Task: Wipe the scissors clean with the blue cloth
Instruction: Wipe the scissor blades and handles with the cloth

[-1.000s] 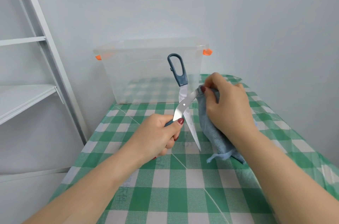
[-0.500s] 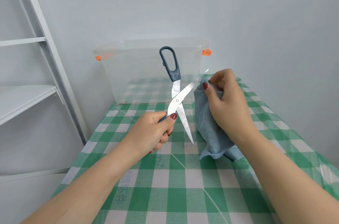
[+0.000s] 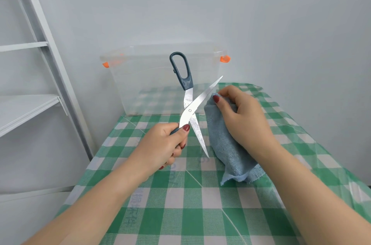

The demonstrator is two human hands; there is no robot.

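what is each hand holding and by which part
The left hand grips the scissors by one handle; right hand pinches the blue cloth near its top.

Bright, even, soft light; shadows v. faint. Glare on blades of dark-handled steel scissors [image 3: 198, 101]. Wide-angle bend at edges, e.g. white metal shelf frame [image 3: 39, 24] leans. Focus sharp.

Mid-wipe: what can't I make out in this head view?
Head view only:
Lower handle of the scissors: hidden inside the left hand's grip.
The blue cloth under the right hand: covered by the palm; contact with the upper blade cannot be told.
Far faces of both blades: turned away from camera.
Marks on the lower blade: too small to tell dirt from glare.
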